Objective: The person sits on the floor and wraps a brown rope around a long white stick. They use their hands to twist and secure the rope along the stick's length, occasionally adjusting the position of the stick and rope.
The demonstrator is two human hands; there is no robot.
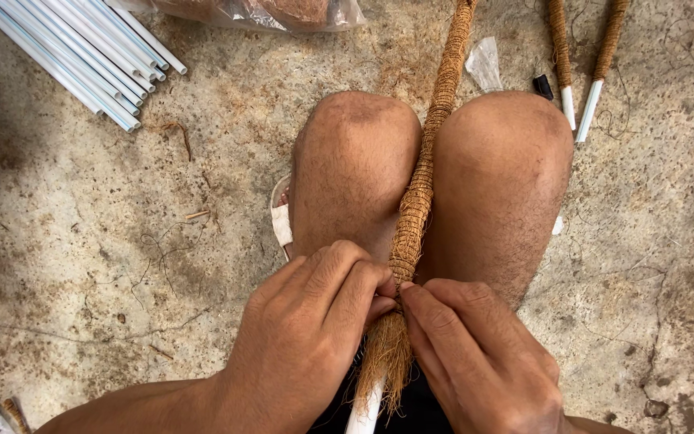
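Hands (307, 337) (475, 354) around coir-wrapped pole (415, 201) between knees.

Setting: informal craft workshop at ground level, likely a yard or shed. Evidence: stained, rough concrete floor (106, 241) serving as the work surface; bundle of white plastic pipes (82, 52) laid as stock; two finished coir-wrapped poles (584, 56) set aside; clear bag of brown fibre (267, 12); loose fibre scraps (178, 137) strewn about.
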